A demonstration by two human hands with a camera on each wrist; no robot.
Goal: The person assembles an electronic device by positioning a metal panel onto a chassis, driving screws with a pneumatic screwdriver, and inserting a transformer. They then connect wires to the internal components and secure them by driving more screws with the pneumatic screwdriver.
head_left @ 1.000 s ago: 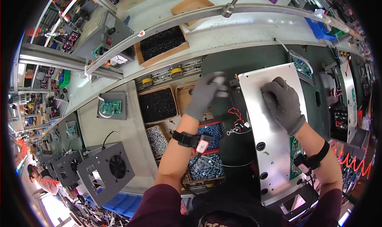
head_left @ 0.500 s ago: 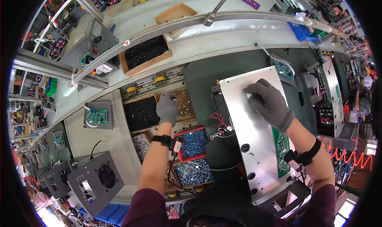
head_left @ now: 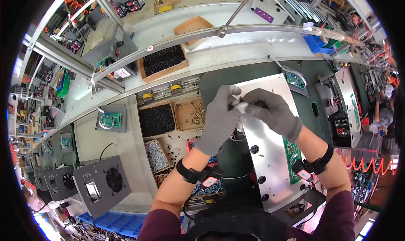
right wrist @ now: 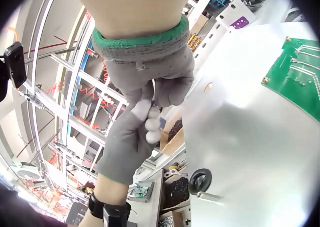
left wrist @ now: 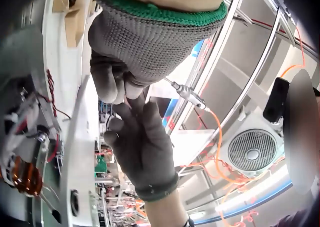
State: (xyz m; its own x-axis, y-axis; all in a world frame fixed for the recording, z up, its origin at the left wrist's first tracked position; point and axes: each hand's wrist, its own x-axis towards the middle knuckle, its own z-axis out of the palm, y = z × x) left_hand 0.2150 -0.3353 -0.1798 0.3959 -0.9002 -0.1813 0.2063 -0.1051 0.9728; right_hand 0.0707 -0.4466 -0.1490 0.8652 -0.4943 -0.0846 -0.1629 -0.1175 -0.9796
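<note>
Both gloved hands meet fingertip to fingertip over the upper left part of a shiny metal panel [head_left: 274, 177]. My left hand [head_left: 217, 123], with pale fingertips, and my right hand [head_left: 272, 114] pinch a small dark part [right wrist: 154, 105] between them. Fingers hide most of this part, and I cannot tell its kind. Black rubber grommets [right wrist: 200, 181] sit in the panel, and a green circuit board [head_left: 292, 163] shows along its right side. Below the hands, the panel lies slanted on the dark green mat [head_left: 217, 85].
Left of the hands stand bins of black screws [head_left: 157, 119], small brass pieces [head_left: 197, 114] and silver screws [head_left: 157, 155]. A grey fan housing [head_left: 101, 182] lies further left. A metal rail [head_left: 185, 37] crosses above the bench, with a hanging driver [left wrist: 187, 93] nearby.
My left hand swung left to the bins beside the brass pieces, then came back to the panel. My right hand lifted from the panel's face and moved left to meet it.
</note>
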